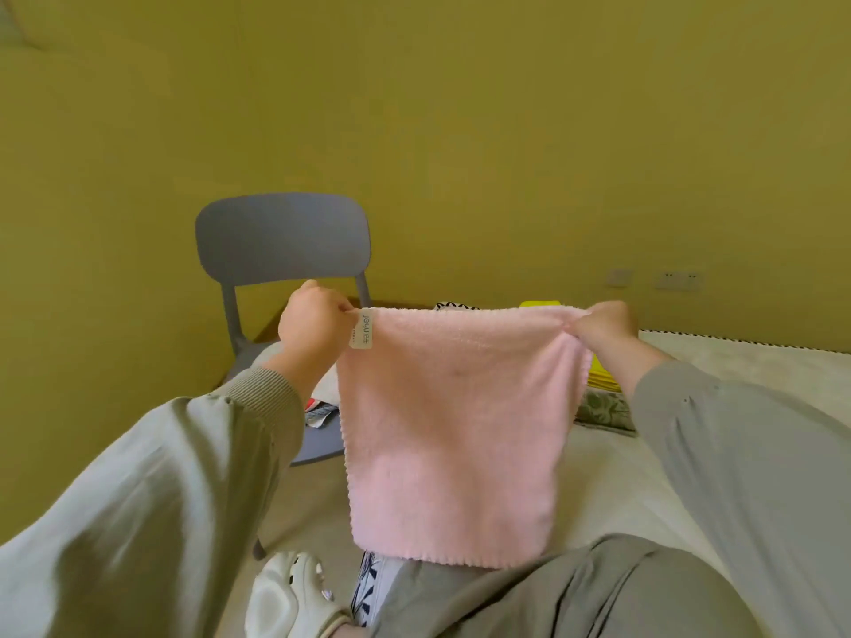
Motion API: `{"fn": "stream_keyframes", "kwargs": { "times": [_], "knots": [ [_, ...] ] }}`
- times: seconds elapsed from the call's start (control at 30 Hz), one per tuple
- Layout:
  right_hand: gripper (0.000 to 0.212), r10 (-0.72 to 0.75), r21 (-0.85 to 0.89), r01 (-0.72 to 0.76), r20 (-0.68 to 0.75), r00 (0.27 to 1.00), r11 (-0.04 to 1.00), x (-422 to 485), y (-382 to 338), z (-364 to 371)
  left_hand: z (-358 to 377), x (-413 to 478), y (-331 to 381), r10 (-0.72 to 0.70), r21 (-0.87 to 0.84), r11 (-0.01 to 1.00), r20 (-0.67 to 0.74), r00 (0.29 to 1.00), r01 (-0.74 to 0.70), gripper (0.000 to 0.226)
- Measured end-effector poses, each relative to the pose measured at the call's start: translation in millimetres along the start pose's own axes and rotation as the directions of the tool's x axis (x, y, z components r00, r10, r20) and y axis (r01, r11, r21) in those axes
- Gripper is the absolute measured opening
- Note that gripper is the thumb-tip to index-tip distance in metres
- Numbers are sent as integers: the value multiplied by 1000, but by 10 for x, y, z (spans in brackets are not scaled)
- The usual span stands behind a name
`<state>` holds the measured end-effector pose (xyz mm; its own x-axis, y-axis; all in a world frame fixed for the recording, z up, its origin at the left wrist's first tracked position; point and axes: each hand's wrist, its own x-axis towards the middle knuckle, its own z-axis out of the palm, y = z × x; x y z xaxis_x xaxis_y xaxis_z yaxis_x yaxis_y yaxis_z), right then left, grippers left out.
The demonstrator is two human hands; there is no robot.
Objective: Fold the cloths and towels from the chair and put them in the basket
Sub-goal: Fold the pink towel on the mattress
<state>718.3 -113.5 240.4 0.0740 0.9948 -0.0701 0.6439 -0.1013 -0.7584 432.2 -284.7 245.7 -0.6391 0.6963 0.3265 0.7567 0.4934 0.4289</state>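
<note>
Knee (pixel 529 591) and white clog (pixel 294 596) down low, pink towel (pixel 456 435) up in front of us.
We're holding it flat by its top corners: left hand (pixel 313 322) pinching the corner by the white label (pixel 364 331), right hand (pixel 598 326) pinching the other, hands well apart. Behind it, cloths (pixel 320 409) lie on the grey chair (pixel 283 241) seat, and a yellow cloth (pixel 603 377) lies on the bed (pixel 760 361) to our right.

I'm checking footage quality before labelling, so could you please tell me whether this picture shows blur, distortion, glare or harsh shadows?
Head view: soft, even light, no glare or hard shadows; the pink towel and its label are sharp; wide-angle stretch swells the left sleeve and right sleeve near the lower corners, slightly smeared.
</note>
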Motion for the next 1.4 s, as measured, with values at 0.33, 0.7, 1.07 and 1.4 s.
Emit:
{"fn": "stream_keyframes", "kwargs": {
  "times": [0.33,0.7,1.07,1.4],
  "knots": [
    [18,39,-160,-55,-105,994,986,557,608,882,1079,231,-230,-237,-179,937,305,923,300,20],
    [15,238,297,-251,79,968,921,1235,996,1599,1705,509,-262,-444,-652,21,673,591,758,18],
    [34,228,531,-185,-15,974,827,829,462,1239,1692,427,-339,-513,-742,-158,625,588,651,21],
    [30,514,513,-558,242,823,652,91,1725,1300,2072,-754,-752,-577,-612,-331,733,359,718,45]
  ]
}}
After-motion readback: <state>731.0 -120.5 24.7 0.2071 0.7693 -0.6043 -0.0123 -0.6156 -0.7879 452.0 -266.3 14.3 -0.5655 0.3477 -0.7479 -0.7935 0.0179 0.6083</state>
